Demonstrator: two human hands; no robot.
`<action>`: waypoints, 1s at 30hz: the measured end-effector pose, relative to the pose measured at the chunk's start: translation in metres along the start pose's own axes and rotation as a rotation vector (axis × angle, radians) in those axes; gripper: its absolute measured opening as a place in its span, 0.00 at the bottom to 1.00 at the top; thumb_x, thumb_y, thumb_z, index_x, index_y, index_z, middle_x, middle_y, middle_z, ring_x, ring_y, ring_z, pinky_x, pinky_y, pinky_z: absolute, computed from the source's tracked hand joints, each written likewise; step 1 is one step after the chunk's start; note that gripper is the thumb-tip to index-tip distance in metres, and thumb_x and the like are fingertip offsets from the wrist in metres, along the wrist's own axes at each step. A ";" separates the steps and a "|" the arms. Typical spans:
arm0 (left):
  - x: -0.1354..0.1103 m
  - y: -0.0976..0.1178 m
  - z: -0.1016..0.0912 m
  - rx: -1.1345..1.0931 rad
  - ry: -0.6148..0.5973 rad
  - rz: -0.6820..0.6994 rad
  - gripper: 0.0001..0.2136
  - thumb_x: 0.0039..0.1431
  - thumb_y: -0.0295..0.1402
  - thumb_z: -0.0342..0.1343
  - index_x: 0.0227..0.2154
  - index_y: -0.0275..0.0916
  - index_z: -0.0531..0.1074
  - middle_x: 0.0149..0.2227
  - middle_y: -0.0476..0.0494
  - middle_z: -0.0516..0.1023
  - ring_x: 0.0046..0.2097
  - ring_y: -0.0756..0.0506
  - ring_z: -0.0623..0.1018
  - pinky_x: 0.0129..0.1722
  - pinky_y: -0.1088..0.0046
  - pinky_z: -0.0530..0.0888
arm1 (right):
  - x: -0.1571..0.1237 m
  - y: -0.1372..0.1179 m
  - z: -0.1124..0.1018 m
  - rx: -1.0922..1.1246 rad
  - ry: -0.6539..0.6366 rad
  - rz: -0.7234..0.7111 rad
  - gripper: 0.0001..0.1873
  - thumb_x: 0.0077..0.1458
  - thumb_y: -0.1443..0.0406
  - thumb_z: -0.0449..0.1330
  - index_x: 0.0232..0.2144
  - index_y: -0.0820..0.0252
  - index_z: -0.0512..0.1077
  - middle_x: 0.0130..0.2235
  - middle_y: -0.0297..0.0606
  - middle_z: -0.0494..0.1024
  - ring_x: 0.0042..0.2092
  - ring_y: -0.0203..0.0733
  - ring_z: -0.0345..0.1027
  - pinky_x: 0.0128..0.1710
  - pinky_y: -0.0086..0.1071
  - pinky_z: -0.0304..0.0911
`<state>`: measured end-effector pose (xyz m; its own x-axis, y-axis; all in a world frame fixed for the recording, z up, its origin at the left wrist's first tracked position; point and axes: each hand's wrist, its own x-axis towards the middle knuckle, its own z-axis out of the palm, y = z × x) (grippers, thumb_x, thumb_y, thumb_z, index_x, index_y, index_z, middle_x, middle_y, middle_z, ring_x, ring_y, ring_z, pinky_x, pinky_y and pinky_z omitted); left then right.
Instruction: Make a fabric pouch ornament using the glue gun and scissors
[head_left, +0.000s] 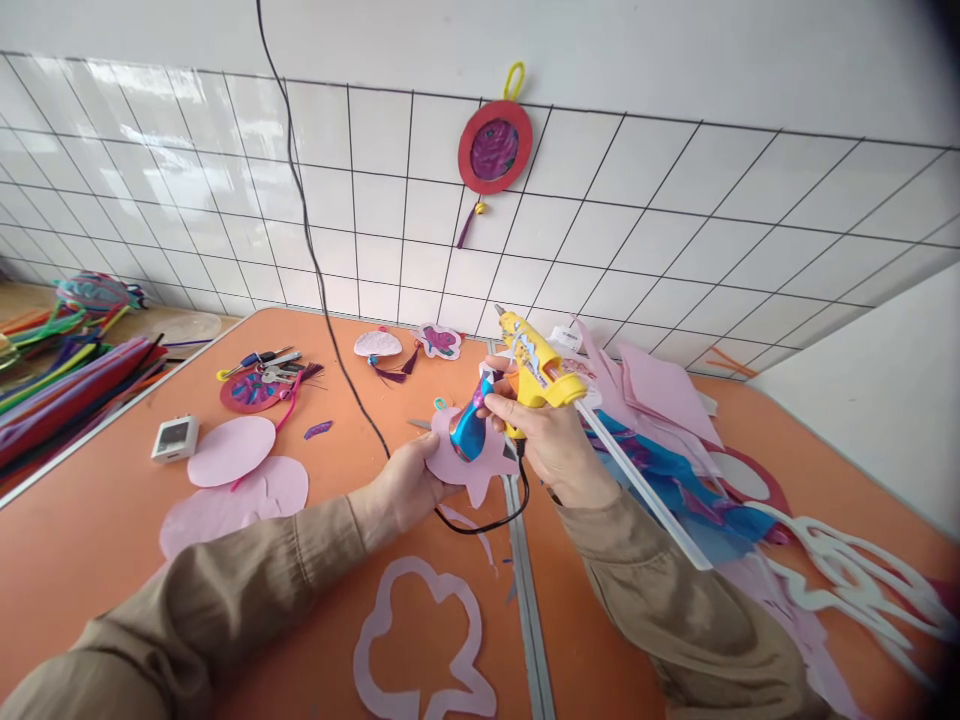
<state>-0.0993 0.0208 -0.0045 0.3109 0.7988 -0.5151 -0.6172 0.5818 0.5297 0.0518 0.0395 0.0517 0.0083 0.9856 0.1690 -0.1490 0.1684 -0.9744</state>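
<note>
My left hand (409, 485) is closed on the left edge of a pink flower-like paper cutout (476, 488), thumb on top. In my right hand (559, 450) is a yellow glue gun (536, 365), its nozzle pointing up and left and a long clear glue stick (652, 495) jutting from its back. The fingertips of that same hand also pinch a shiny blue and purple strip (469, 430), whose lower end touches the cutout or lies just over it. A black cord hangs below the glue gun. Part of the cutout is hidden behind the strip.
A pink outline frame (364, 650) lies in front. Pink paper ovals (231, 450), a small white device (175, 438) and keys (277, 372) are left. Pink sheets (667, 385), blue shiny fabric (675, 480) and white strips (862, 570) lie right. A black cable (307, 220) hangs across; a red round ornament (466, 150) is on the wall.
</note>
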 end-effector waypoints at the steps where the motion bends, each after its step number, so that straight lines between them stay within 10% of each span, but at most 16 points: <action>1: -0.001 -0.001 0.002 -0.012 0.013 -0.010 0.15 0.72 0.31 0.45 0.48 0.30 0.75 0.47 0.29 0.82 0.49 0.37 0.82 0.47 0.60 0.81 | -0.002 -0.001 0.001 0.005 -0.027 0.000 0.25 0.41 0.60 0.72 0.44 0.56 0.75 0.28 0.28 0.75 0.27 0.35 0.69 0.25 0.29 0.61; 8: 0.000 0.001 0.004 -0.066 -0.081 0.138 0.16 0.65 0.24 0.49 0.51 0.31 0.77 0.38 0.37 0.83 0.38 0.42 0.82 0.41 0.67 0.79 | 0.004 0.004 -0.005 -0.137 0.050 0.030 0.24 0.41 0.59 0.72 0.42 0.57 0.73 0.30 0.28 0.75 0.24 0.34 0.71 0.21 0.28 0.62; 15: 0.004 0.013 0.000 -0.115 -0.067 0.237 0.21 0.69 0.34 0.49 0.60 0.33 0.71 0.51 0.31 0.83 0.54 0.34 0.81 0.50 0.58 0.79 | 0.018 0.015 -0.017 -0.279 0.094 -0.030 0.24 0.44 0.63 0.67 0.46 0.58 0.73 0.28 0.26 0.73 0.20 0.34 0.70 0.20 0.28 0.65; 23: 0.000 0.010 0.001 -0.031 -0.209 0.336 0.15 0.62 0.41 0.63 0.45 0.35 0.79 0.46 0.37 0.84 0.49 0.37 0.82 0.46 0.63 0.79 | 0.020 0.025 -0.017 -0.305 0.077 -0.017 0.25 0.46 0.63 0.65 0.49 0.54 0.74 0.30 0.28 0.74 0.19 0.35 0.70 0.18 0.29 0.65; 30: 0.003 0.023 -0.007 0.126 -0.085 0.473 0.18 0.41 0.36 0.78 0.32 0.35 0.77 0.30 0.48 0.81 0.30 0.50 0.78 0.33 0.75 0.74 | 0.015 0.012 -0.018 -0.416 0.061 -0.113 0.15 0.48 0.66 0.63 0.41 0.53 0.75 0.24 0.28 0.74 0.19 0.35 0.67 0.19 0.31 0.64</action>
<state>-0.1178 0.0351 0.0017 0.0791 0.9863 -0.1447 -0.6147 0.1626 0.7718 0.0678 0.0568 0.0395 0.0624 0.9575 0.2816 0.2672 0.2559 -0.9290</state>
